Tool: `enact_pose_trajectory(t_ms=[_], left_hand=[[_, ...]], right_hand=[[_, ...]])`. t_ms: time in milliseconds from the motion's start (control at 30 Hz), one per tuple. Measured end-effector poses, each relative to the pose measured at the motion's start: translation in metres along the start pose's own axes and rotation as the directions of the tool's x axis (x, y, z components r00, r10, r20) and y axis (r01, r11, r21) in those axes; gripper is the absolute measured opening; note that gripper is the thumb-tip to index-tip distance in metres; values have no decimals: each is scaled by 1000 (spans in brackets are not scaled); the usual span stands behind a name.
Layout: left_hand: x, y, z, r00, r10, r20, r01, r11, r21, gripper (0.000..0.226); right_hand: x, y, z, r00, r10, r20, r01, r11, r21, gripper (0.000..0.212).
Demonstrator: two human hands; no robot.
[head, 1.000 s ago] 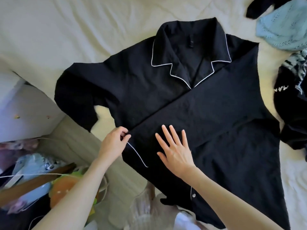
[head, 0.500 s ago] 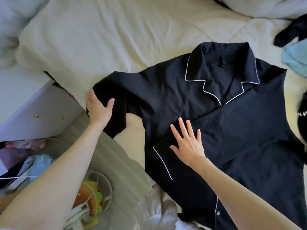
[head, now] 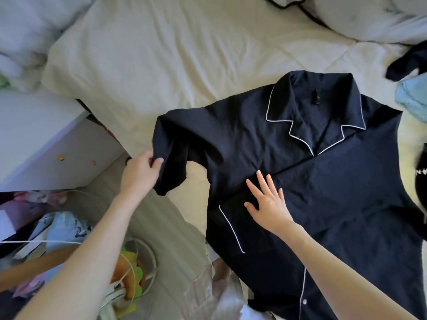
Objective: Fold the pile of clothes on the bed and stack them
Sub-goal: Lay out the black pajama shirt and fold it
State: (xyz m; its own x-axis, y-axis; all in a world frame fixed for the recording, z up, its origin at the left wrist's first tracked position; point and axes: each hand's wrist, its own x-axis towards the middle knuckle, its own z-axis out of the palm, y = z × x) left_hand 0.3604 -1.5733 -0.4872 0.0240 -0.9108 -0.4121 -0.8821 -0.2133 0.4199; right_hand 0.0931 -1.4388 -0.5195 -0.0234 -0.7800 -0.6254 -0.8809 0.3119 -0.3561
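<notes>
Far left: white cabinet (head: 53, 144) beside the bed, with a cluttered heap below it: light blue bag (head: 62, 229), something orange and green (head: 129, 280), white cord loops.

My left hand (head: 141, 172) is at the end of the dark shirt's left-side sleeve (head: 171, 162). Thumb and fingers are curled onto the cuff edge, pinching the fabric. The sleeve is bunched and hangs partly off the bed edge, its lower tip over the bed's side.

Dark navy shirt (head: 323, 181) lies face up on the cream bed (head: 173, 65), collar away from me, white piping on the lapels and front placket. One front panel is laid diagonally across the chest. The bottom hem hangs over the near edge of the bed.

My right hand (head: 268, 202) is flat on the shirt front, just below the lapels. Fingers are straight and spread, palm down, pressing the fabric and gripping nothing.

Top right: white pillows (head: 369, 17), one with a dark trim.

Right edge: more clothes on the bed, apart from the shirt: a dark piece (head: 409, 63), a light blue knit (head: 413, 98) just below it, and a black garment with white marks (head: 421, 179), cut off by the frame.
</notes>
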Motion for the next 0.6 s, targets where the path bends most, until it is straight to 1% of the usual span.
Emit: enact_pose_trajectory(t_ms=[33,67,100,133,167,200,233,267,300,333,367,400,433,467,533,567,600], left_hand=[[-15,15,3,1000,16,-2,-16,1000,2,36],[-30,32,6,999,34,3,-34,999,-12,37],[-45,49,11,999,53,10,-53,998,-36,38],[-60,68,16,996,92,12,-91,993,-71,38],[-74,89,21,990,139,19,-136,984,-116,36],[-86,108,28,979,200,32,-192,966,-174,31],[-97,127,37,965,257,60,-235,941,-243,20],[-106,145,46,941,320,112,-273,911,-310,11],[-114,161,55,904,381,195,-295,884,-362,23],[-120,171,64,850,438,294,-309,864,-397,36],[-124,175,72,812,466,350,-322,859,-397,42],[-126,173,81,802,477,360,-349,863,-365,44],[-127,166,87,818,458,349,-362,880,-307,46],[-128,154,93,848,410,336,-341,907,-246,47],[-132,123,105,900,243,362,-207,969,-136,50],[-137,107,112,906,160,391,-132,987,-96,53],[-142,94,118,898,95,430,-71,995,-71,56]], right_hand=[[-5,-4,-4,999,34,-20,-31,987,160,57],[-11,-6,-9,996,84,-40,-66,940,334,53],[-20,-8,-14,989,143,-43,-102,859,501,48],[-30,-8,-19,979,202,-16,-142,738,660,43],[-41,-6,-23,968,249,36,-177,571,802,37],[-53,-1,-26,954,285,90,-198,378,905,31],[-63,7,-29,939,318,128,-199,201,959,26],[-73,18,-31,924,355,145,-182,75,980,23],[-82,30,-32,905,399,149,-167,11,986,23],[-89,42,-32,884,443,151,-165,-7,986,26],[-97,52,-31,862,482,157,-179,1,984,30],[-103,62,-30,843,511,169,-207,19,978,34],[-108,70,-27,828,529,186,-242,38,970,36],[-112,77,-24,818,537,205,-277,55,959,37],[-116,85,-15,820,524,229,-322,93,942,34],[-115,87,-11,831,507,230,-333,121,935,33],[-114,88,-7,843,487,227,-342,161,926,34]])
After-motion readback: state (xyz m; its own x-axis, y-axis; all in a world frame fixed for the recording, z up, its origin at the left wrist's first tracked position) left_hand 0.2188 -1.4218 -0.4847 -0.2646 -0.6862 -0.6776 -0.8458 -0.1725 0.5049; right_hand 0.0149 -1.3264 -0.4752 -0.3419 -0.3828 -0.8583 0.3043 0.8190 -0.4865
